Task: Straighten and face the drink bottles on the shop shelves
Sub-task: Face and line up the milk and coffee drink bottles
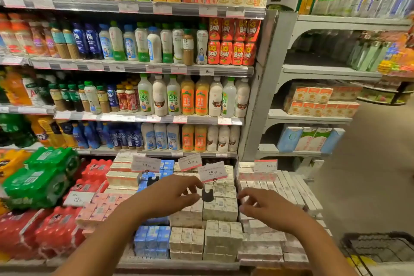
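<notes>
Bottles [195,96] upright on shelves; left hand [172,195] fingers loosely spread by price-tag clip [208,195] (contact unclear), right hand [264,207] likewise.

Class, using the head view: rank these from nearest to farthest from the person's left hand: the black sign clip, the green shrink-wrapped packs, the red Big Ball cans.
1. black sign clip: just right of the left hand, by its fingertips.
2. green shrink-wrapped packs: well off to the left, on the low display.
3. red Big Ball cans: high up on an upper shelf, right end.
</notes>
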A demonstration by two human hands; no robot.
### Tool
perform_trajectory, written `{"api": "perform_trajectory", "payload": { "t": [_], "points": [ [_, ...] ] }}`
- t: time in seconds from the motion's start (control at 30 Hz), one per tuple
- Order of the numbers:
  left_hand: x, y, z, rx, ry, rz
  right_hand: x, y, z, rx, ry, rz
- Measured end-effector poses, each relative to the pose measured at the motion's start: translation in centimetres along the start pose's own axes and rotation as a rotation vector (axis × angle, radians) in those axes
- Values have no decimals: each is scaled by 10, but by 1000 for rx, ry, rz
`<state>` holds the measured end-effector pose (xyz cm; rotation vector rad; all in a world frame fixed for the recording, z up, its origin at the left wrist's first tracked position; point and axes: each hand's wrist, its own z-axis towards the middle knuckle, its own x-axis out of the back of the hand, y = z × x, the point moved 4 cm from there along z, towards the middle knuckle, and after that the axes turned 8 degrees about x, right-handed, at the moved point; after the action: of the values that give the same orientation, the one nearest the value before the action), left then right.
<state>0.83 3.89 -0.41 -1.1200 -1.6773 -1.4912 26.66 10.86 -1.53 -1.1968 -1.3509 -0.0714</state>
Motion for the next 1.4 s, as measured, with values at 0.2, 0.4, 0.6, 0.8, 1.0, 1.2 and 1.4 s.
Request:
{"api": "perform_trajectory", "payload": {
  "t": [0.2, 0.4, 0.6, 0.8, 1.0, 1.2, 1.4],
  "points": [
    [61, -36, 55, -38, 20, 94, 14, -18, 59, -33, 84, -3],
    [102, -65, 94, -104, 26, 154, 24, -33, 106, -45, 182, 31],
    [131, -90, 126, -143, 71, 169, 45, -45, 149, -29, 194, 26],
    [158, -115, 164, -101, 139, 156, 74, -46, 200, 22, 217, 42],
    [188, -136, 208, -47, 156, 159, 104, -36, 266, 49, 157, 36],
    [234, -150, 261, -14, 213, 208, 146, -25, 337, 103, 127, 59],
    [264, -163, 315, 44, 293, 232, 184, -13, 393, 160, 107, 47]
  ]
}}
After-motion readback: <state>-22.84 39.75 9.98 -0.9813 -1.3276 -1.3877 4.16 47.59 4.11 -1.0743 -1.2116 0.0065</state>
